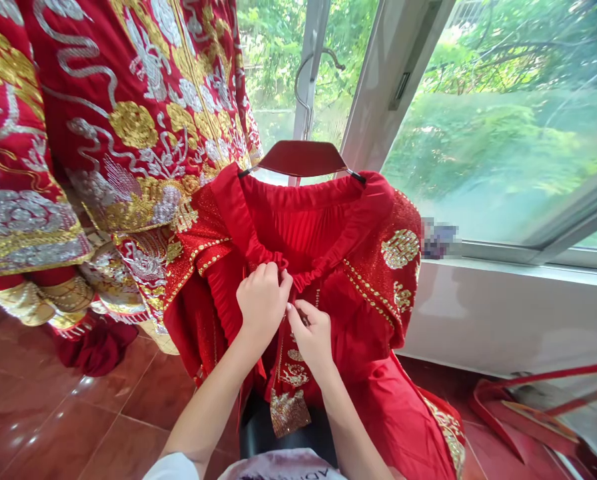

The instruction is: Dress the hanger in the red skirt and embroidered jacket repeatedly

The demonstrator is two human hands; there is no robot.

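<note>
Head view: two hands at the gathered edge of one red garment

Left hand (262, 300) grasping, fingers curled over the gathered edge of the red garment (356, 320). Right hand (312, 333) just nearer and to the right, thumb and fingertips bent inward; impossible to tell what, if anything, lies between them.

Hung mid-scene before the window (498, 147), long axis running far to near: gathered band (306, 198) at the far end, stretched left to right and dipping toward the near side at the hands; lower fabric spreading to the near right.

Counted: one hanger (301, 160), two clips, one at each end; one hook (301, 87), pointing far, tip bent to the right. Below the hands, one gold panel (291, 415) in front of a black surface (261, 433). At least two pale emblems (400, 249) on the garment's right side.

Farther left, at least two embroidered garments (93, 120), red with gold and silver. Near right, one red long-handled object (528, 420) on reddish floor tiles (113, 443).
</note>
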